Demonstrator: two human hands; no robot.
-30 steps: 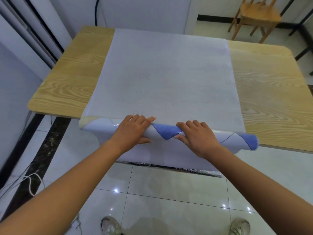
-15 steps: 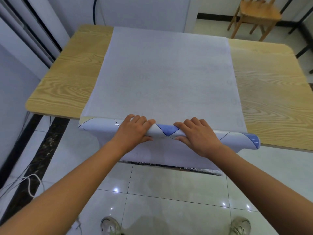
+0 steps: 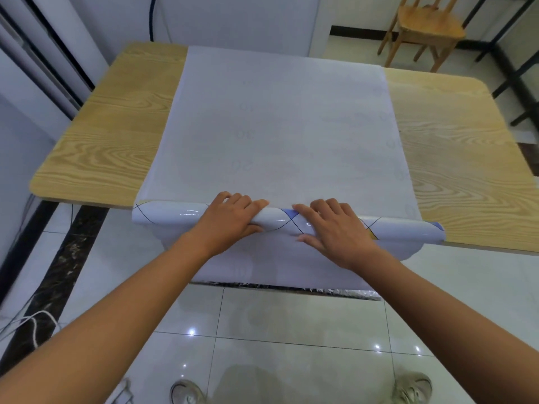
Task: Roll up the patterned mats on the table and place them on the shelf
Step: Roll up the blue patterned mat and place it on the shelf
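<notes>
A mat lies white back side up across the wooden table. Its near end is wound into a glossy roll, white with blue diamonds and thin dark lines, lying along the table's front edge. My left hand grips the roll left of centre, fingers over the top and thumb underneath. My right hand holds it just right of centre, fingers laid over it with the thumb at its underside. No shelf is in view.
Below the roll a white sheet hangs off the front edge, ending in a silver foil strip. A wooden chair stands at the back right. Cables lie on the tiled floor at the left.
The roll has turned forward a little over the mat; the blue diamond between my hands has rotated partly out of sight. Both hands stayed on the roll.
</notes>
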